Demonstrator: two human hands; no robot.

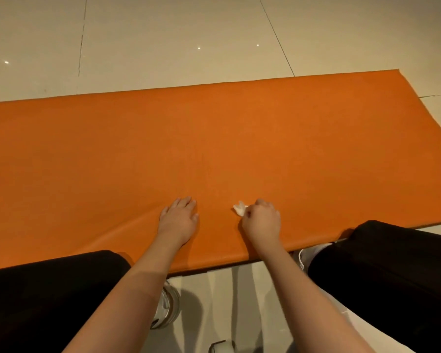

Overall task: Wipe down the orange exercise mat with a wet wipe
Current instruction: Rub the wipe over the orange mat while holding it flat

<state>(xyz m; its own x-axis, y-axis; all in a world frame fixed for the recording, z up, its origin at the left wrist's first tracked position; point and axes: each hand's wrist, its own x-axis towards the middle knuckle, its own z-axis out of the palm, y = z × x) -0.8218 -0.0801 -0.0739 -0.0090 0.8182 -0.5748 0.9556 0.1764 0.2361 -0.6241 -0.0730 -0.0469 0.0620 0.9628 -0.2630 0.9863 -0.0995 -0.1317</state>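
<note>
The orange exercise mat [214,138] lies flat on the tiled floor and runs across the whole view, its right end near the upper right. My left hand [179,219] rests palm down on the mat near its front edge, fingers straight. Just to its right, my right hand [261,220] is curled into a fist on the mat and grips a small crumpled white wet wipe [239,208], which sticks out from the thumb side and touches the mat.
Pale floor tiles [163,42] stretch beyond the mat's far edge. My knees in black trousers [49,296] flank both arms at the mat's front edge. A white shoe [167,305] shows between my arms, and another white shoe [306,253] sits by the right knee.
</note>
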